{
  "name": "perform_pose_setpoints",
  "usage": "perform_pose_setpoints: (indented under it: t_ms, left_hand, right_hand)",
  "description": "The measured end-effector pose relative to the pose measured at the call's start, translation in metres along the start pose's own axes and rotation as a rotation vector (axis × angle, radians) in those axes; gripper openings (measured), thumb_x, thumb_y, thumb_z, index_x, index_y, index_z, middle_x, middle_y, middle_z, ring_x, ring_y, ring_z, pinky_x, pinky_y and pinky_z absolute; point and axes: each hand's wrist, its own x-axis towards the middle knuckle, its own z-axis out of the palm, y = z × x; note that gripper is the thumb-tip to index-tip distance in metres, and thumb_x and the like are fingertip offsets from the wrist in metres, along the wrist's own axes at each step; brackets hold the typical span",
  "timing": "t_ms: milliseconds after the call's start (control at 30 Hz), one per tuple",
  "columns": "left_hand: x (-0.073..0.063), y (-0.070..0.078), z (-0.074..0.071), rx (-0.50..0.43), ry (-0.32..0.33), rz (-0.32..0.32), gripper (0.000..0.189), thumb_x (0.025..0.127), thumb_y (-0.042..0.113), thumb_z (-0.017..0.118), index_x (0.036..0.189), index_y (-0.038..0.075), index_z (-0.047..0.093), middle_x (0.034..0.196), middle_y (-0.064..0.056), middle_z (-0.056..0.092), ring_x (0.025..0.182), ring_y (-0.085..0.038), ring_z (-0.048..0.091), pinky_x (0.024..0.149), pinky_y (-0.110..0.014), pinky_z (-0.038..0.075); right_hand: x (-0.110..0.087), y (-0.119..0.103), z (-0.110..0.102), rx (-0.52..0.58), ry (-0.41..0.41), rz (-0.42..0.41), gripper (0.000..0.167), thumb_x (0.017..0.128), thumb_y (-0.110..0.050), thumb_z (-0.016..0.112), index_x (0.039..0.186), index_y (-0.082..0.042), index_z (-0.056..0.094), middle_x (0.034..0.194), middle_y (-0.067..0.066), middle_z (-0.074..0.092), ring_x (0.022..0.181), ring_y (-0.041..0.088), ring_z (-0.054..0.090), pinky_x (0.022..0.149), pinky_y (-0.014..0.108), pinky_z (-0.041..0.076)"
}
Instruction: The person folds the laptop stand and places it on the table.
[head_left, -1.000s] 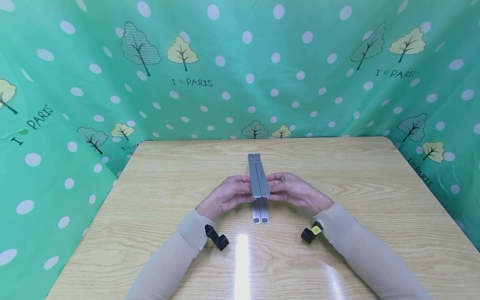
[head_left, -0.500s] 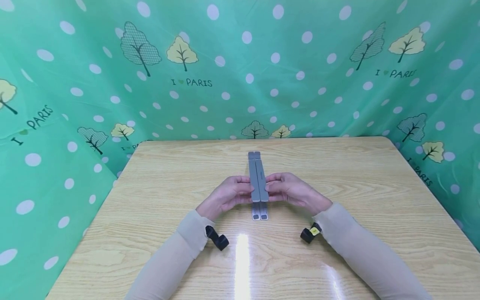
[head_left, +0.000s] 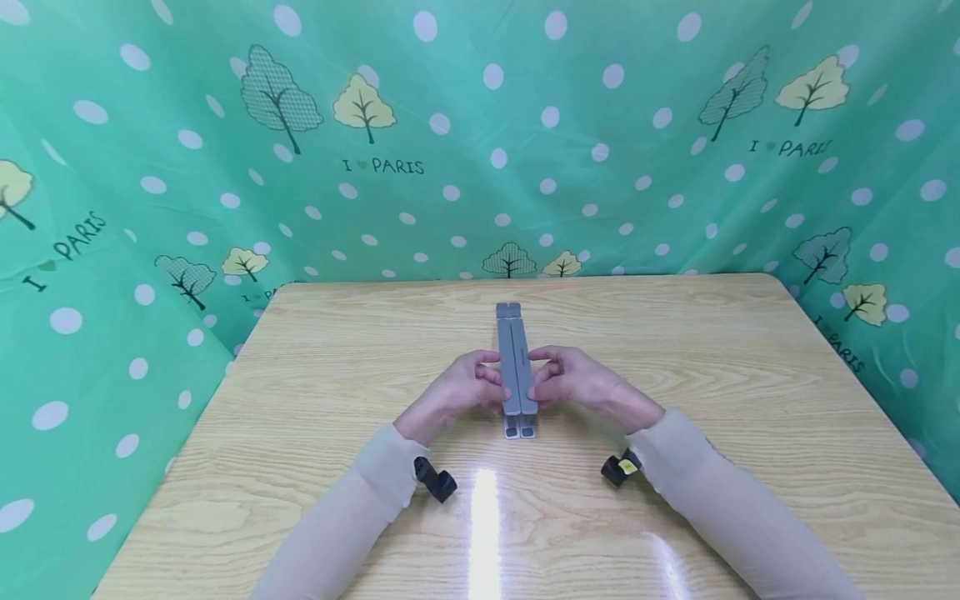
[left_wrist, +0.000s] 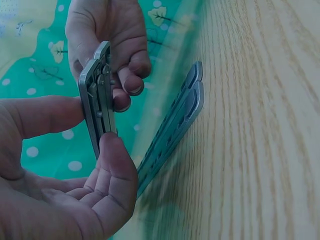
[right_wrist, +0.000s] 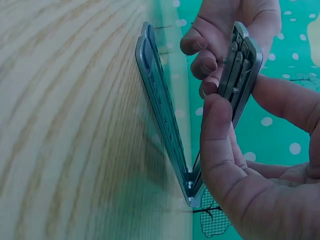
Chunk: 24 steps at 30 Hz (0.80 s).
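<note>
A grey folding laptop stand [head_left: 517,367] stands mid-table, its paired bars close together. From the hinge [right_wrist: 190,187] at the far end, the upper bars rise away from the lower bars [left_wrist: 172,125] in a narrow V. My left hand [head_left: 472,385] pinches the upper bars between thumb and fingers on their left side. On the right side, my right hand [head_left: 573,379] pinches them the same way, thumb on top near the raised end. Both wrist views show the underside of the upper bars [right_wrist: 241,70], with small struts folded inside.
The wooden table [head_left: 337,333] runs back to a green dotted curtain [head_left: 480,150] printed with trees. A black wrist camera [head_left: 437,482] sits at the left cuff, another wrist camera [head_left: 619,468] at the right.
Both hands have slid slightly along the upper bars, thumbs now closer to the near end. That end has shifted toward me, and less of the lower bars shows beneath it.
</note>
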Motion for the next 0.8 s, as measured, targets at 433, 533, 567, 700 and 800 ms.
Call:
perform_pose_setpoints:
  t_ms: [433,533,567,700,800]
  left_hand:
    - [0.0002,0.0087,-0.0019,0.176,-0.062,-0.005,0.089,0.070,-0.006,0.075,0.146,-0.002,0.029,0.101,-0.016,0.060,0.082,-0.024,0.062,0.072,-0.034,0.055]
    - [0.0022,0.0075,0.0002,0.235,-0.067,-0.007,0.095,0.068,-0.007,0.076,0.148,0.001,0.026,0.101,-0.015,0.060,0.085,-0.024,0.061,0.074,-0.034,0.053]
    - [0.0028,0.0074,0.0011,0.262,-0.065,-0.009,0.096,0.068,-0.007,0.077,0.149,0.001,0.025,0.101,-0.015,0.060,0.085,-0.024,0.060,0.073,-0.033,0.052]
    - [0.0058,0.0054,0.0033,0.365,-0.075,-0.006,0.099,0.066,-0.008,0.077,0.149,0.001,0.024,0.097,-0.014,0.060,0.082,-0.023,0.059,0.067,-0.030,0.050]
    - [0.0081,0.0012,0.0046,0.422,-0.075,0.002,0.100,0.064,-0.011,0.077,0.148,0.000,0.023,0.091,-0.013,0.060,0.077,-0.022,0.058,0.063,-0.030,0.051]
  right_hand:
    - [0.0019,-0.0090,0.0017,-0.179,0.028,0.107,0.083,0.079,-0.002,0.070,0.147,0.006,0.022,0.097,0.016,0.063,0.081,0.024,0.062,0.075,0.040,0.055]
    - [0.0021,-0.0083,0.0025,-0.206,0.010,0.108,0.086,0.076,0.001,0.069,0.147,0.008,0.020,0.093,0.016,0.063,0.078,0.023,0.061,0.071,0.040,0.055]
    - [0.0022,-0.0081,0.0027,-0.220,0.005,0.106,0.087,0.076,0.002,0.069,0.147,0.009,0.019,0.092,0.016,0.063,0.077,0.022,0.061,0.070,0.040,0.055]
    - [0.0051,-0.0064,0.0047,-0.281,-0.015,0.115,0.091,0.073,0.004,0.070,0.148,0.006,0.019,0.089,0.014,0.063,0.074,0.021,0.059,0.067,0.037,0.054]
    - [0.0091,-0.0043,0.0077,-0.328,-0.030,0.132,0.094,0.072,0.005,0.072,0.149,0.003,0.019,0.088,0.014,0.061,0.072,0.021,0.058,0.063,0.034,0.052]
